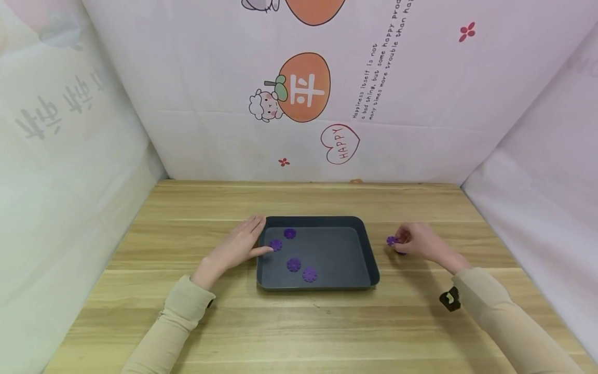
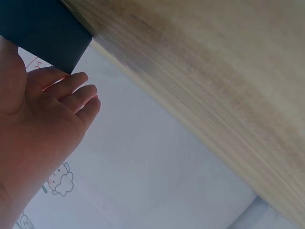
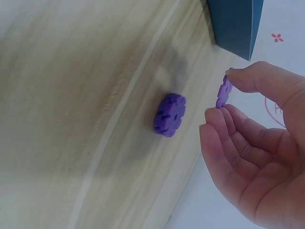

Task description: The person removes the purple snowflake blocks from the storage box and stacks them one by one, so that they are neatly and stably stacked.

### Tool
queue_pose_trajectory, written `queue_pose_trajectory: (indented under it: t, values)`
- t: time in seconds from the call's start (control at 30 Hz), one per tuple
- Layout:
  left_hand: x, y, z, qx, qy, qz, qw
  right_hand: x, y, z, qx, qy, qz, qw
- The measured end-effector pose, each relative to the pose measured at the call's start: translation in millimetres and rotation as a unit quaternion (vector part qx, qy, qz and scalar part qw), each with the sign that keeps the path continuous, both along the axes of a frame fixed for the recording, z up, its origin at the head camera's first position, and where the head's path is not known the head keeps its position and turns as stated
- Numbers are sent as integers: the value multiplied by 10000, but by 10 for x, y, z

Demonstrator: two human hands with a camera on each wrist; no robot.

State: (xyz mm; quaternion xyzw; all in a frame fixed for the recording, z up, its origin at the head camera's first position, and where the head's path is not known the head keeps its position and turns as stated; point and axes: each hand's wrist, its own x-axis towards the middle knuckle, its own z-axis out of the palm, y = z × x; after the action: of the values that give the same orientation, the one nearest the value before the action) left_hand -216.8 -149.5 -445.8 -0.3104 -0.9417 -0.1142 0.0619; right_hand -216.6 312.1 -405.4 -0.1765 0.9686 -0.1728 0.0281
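At the left I see the left hand (image 1: 235, 248) by the left wall of the dark tray (image 1: 336, 254). Its fingers lie close together outside the wall, and its thumb is spread away from them, over the edge. From my far-off seat I can't tell how hard they press. A big push could make the tray slide on the wooden table (image 1: 233, 332).

The thumb tip is right by a purple disc (image 1: 276, 245) in the tray. I can't tell if they touch, but a bump could move it. Then come a darker disc (image 1: 289, 234), a third disc (image 1: 293, 265) and a fourth disc (image 1: 310, 275), all flat. If the tray jerks, I think they could skid.

Past the tray's right side, the held disc (image 3: 223, 93) is up off the table, pinched by its edges between the thumb and fingertips of the right hand (image 1: 421, 240). It is thin, so a loose pinch could drop it and a hard one could pop it out. Close below sits a small purple pile (image 3: 170, 115) on the table. If my hand dips, it could knock that over.
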Motion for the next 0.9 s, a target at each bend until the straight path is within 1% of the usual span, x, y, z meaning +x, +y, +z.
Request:
queue_pose_trajectory:
  t: [0.17,0.5,0.63,0.9]
  values:
    - [-6,-3,-9,-5,17,-1,10000,1,62,-40,33,36,-94,9999]
    - [1,-2,2,-23,-3,23,10000,18,153,-92,-120,-199,-282,9993]
    - [5,-4,4,-21,-34,26,10000,23,174,-108,-135,-235,-297,9992]
    - [-8,-8,-5,1,29,9,10000,20,218,-149,-46,-190,-292,9994]
